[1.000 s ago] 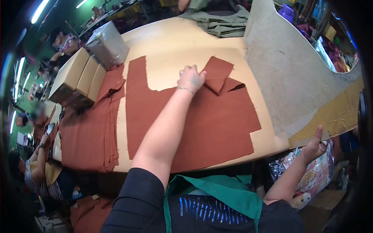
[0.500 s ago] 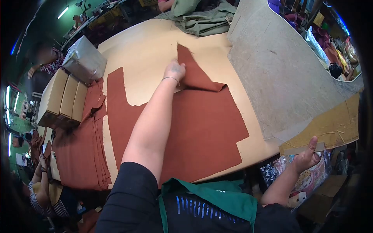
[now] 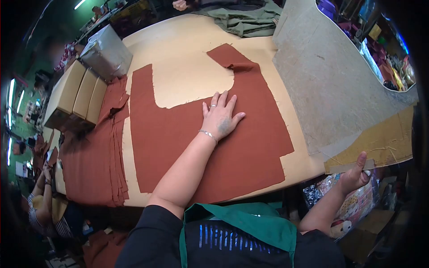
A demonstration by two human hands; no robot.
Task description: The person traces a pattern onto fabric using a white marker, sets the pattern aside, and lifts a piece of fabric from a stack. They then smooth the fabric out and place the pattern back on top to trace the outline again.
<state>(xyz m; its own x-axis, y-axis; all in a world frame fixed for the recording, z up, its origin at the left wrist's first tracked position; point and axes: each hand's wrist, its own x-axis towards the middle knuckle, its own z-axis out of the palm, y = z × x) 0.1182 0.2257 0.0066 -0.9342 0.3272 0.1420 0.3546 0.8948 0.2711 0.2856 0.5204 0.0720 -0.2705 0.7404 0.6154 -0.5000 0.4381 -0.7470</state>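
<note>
A rust-brown cut fabric piece (image 3: 178, 138) is spread over the pale table (image 3: 187, 58), with a curved cutout at its far edge. My left hand (image 3: 220, 117) lies palm down on the middle of it, fingers spread. Beyond that hand, the upper right strip of the fabric is creased, its end angled to the left. At the right, my right hand (image 3: 357, 175) grips the near edge of a brown cardboard template (image 3: 380, 145), thumb up. The template lies beside a large grey sheet (image 3: 321, 80).
Stacked rust fabric (image 3: 91, 165) lies at the left beside cardboard boxes (image 3: 78, 96) and a silvery box (image 3: 107, 52). Green fabric (image 3: 246, 20) is at the far edge. A person in stripes (image 3: 44, 203) is at the lower left, and another person's hand (image 3: 179, 5) shows at the top.
My left hand has let go of the lifted fabric corner and come down flat nearer to me. The raised flap has dropped onto the table. My right hand still holds the template.
</note>
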